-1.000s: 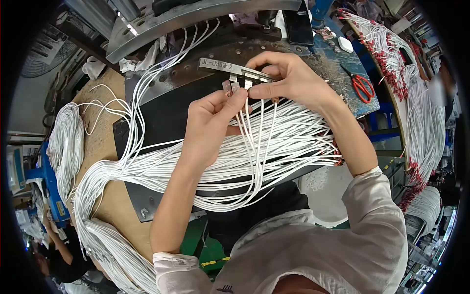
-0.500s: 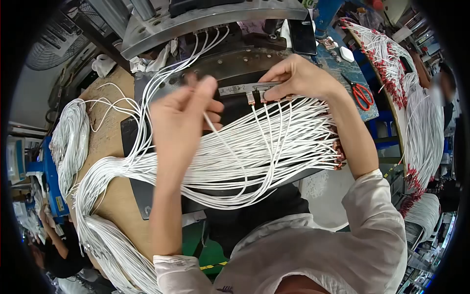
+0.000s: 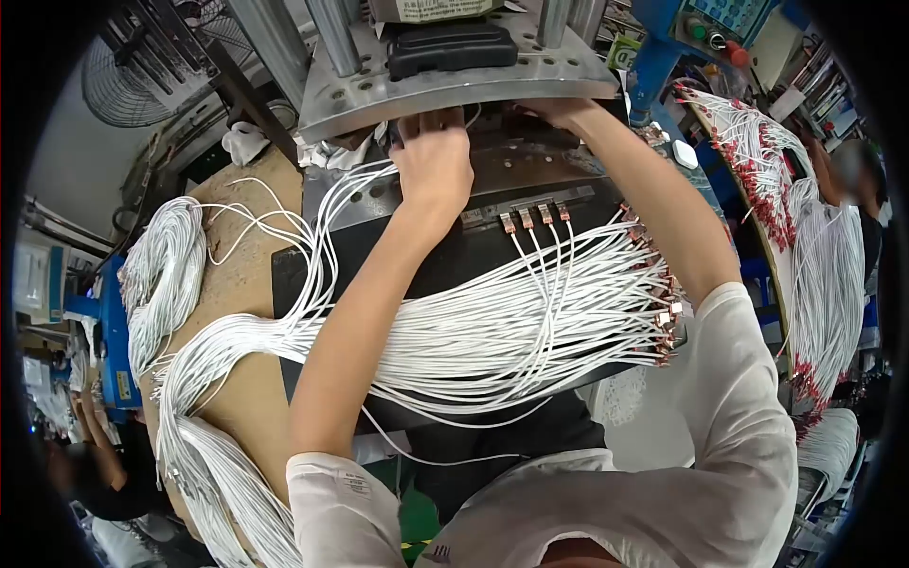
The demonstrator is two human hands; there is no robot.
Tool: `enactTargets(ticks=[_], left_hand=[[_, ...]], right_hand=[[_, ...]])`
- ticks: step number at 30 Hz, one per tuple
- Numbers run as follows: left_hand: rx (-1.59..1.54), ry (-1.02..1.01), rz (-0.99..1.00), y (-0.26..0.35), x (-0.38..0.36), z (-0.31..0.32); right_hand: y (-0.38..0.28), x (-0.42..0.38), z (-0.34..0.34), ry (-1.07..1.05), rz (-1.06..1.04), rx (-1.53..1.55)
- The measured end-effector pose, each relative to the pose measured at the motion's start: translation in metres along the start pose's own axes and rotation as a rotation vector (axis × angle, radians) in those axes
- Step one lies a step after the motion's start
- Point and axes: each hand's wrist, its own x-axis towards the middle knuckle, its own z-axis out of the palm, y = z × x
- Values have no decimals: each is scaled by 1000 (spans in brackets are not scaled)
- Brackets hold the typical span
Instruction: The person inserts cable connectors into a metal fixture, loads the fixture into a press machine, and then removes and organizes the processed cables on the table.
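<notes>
My left hand [image 3: 436, 166] reaches to the front edge of the press's steel plate [image 3: 454, 109], fingers bent. A few white cables [image 3: 355, 189] run up into it, and its fingertips are hidden. My right hand [image 3: 561, 112] is under the same plate farther right; its fingers are out of sight. Below them, several white cables with metal-and-orange connectors [image 3: 526, 218] stand in a row at a marked metal strip [image 3: 483, 214]. A thick bundle of white cables [image 3: 473, 322] lies across the black board, its connector ends [image 3: 668, 317] to the right.
More cable coils hang over the wooden table [image 3: 246, 379] at left. A side table at right carries white cables with red ends [image 3: 767, 189]. The press's posts [image 3: 331, 38] rise behind the plate. A fan [image 3: 142, 85] stands back left, and another person [image 3: 99, 464] is at lower left.
Both hands have moved forward under the press plate, away from the connector row. The single cable my left hand held now hangs at the board's front edge. The view has shifted.
</notes>
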Motion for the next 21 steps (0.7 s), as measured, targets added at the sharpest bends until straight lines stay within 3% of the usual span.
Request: enactTargets(ticks=[1,4,7,9,12,16,17,18,21], left_hand=[[40,170,140,-3,-2,2],[35,101,156,5,-5,-3],[-34,96,165,3,-3,9],[-117,83,192,1,-1,7],[-286,41,266,7,-19,-18],[-491,-114,344,39,-78,-106],[-489,-44,384,35,-98,-124],[-488,27,425,22,-111,-138],[-340,111,210,-56,-135,-141]], right_hand=[[5,-1,10,55,-74,-3],[1,2,17,116,-100,-292],[-17,-1,-4,-113,-22,-400],[-31,-7,-11,-180,-194,-674],[-43,-48,-2,215,-263,-596],[-82,-91,-18,-32,-64,-559],[-80,-105,-19,-30,-150,-607],[-75,-111,-19,-47,-176,-638],[-72,-121,-15,-125,-214,-698]])
